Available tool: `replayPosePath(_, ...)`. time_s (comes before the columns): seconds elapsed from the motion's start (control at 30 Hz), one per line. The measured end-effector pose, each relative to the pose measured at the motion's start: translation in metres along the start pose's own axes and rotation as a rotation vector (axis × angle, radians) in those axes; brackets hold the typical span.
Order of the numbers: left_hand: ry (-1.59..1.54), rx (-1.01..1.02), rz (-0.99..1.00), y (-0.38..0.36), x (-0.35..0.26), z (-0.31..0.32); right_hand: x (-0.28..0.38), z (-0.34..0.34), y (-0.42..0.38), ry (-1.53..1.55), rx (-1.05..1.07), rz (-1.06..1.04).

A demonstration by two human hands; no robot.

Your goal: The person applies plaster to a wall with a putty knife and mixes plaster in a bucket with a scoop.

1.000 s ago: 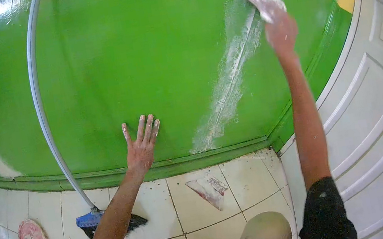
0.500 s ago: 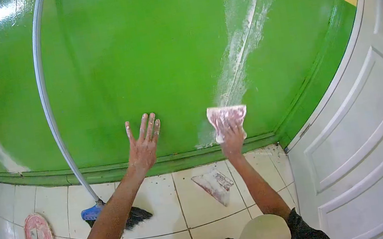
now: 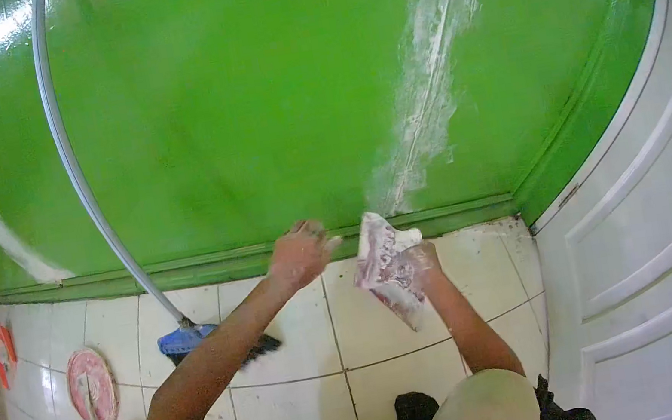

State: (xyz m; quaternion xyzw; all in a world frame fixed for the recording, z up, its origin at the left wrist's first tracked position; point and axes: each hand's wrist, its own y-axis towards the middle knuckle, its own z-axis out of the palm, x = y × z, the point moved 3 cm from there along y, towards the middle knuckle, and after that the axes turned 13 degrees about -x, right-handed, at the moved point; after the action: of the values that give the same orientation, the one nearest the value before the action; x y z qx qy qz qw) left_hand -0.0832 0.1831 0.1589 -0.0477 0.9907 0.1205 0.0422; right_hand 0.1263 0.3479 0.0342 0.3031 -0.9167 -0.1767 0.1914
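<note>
My right hand (image 3: pixel 422 265) grips a wide spreader (image 3: pixel 381 251) smeared with white and reddish paste, held low near the wall's foot. Behind it, a second smeared spreader (image 3: pixel 405 306) lies on the floor, partly covered. My left hand (image 3: pixel 302 254) is raised before the skirting, its fingers bent and blurred; whether it holds anything cannot be made out. Above, a pale streak of filler (image 3: pixel 429 79) runs down the green wall (image 3: pixel 249 92).
A blue broom (image 3: pixel 182 341) leans on the wall at left. Farther left are a round pink lid (image 3: pixel 92 390) with a stick across it and an orange object (image 3: pixel 3 355). A white door (image 3: pixel 640 269) stands right. My feet are at the bottom.
My right hand has brought the spreader down off the wall and turned it. My left hand has left the wall, moved right, and its spread fingers have bent. The view has shifted slightly.
</note>
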Motion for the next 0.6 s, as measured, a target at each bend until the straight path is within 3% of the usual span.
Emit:
replayPosePath(0.07, -0.15, -0.39, 0.055, 0.002, -0.009, -0.002, 0.013, -0.005, -0.004, 1.434, 0.341, 0.685)
replayPosePath(0.1, -0.143, -0.377, 0.044, 0.006, -0.014, 0.001, 0.035, -0.047, -0.002, 1.605, 0.543, 0.685)
replayPosePath(0.13, -0.135, -0.48, 0.182, 0.009, -0.022, 0.0, 0.043, -0.055, 0.0, 1.612, 0.562, 0.694)
replayPosePath(0.17, -0.129, -0.579, 0.322, 0.01, -0.028, -0.001, 0.048, -0.059, 0.001, 1.416, 0.539, 0.536)
replayPosePath(0.2, -0.128, -0.56, 0.309, 0.012, -0.026, 0.008, 0.054, -0.068, 0.003, 1.218, 0.513, 0.38)
replayPosePath(0.27, -0.53, 0.061, 0.21, 0.015, -0.016, 0.055, 0.072, -0.089, 0.006, 1.325, 0.538, 0.383)
replayPosePath(0.33, -0.612, 0.133, 0.103, 0.011, -0.011, 0.07, 0.062, -0.067, 0.005, 1.471, 0.551, 0.42)
replayPosePath(0.4, -0.575, 0.167, 0.003, 0.003, -0.004, 0.051, 0.029, -0.035, 0.004, 1.34, 0.521, 0.461)
replayPosePath(0.43, -0.551, 0.017, 0.109, 0.0, 0.009, 0.061, 0.007, -0.022, 0.001, 0.765, 0.362, 0.262)
replayPosePath(0.47, -0.554, 0.018, 0.103, -0.006, 0.018, 0.063, -0.012, -0.009, -0.002, 0.193, 0.193, 0.056)
replayPosePath(0.53, -0.542, -0.097, 0.072, -0.014, 0.034, 0.062, -0.046, 0.049, -0.03, 0.089, 0.264, 0.004)
replayPosePath(0.57, -0.843, 0.088, -0.333, -0.016, 0.045, 0.066, -0.054, 0.068, -0.043, -0.011, 0.329, -0.046)
replayPosePath(0.6, -0.838, 0.089, -0.349, -0.017, 0.049, 0.069, -0.052, 0.07, -0.048, 0.0, 0.338, -0.055)
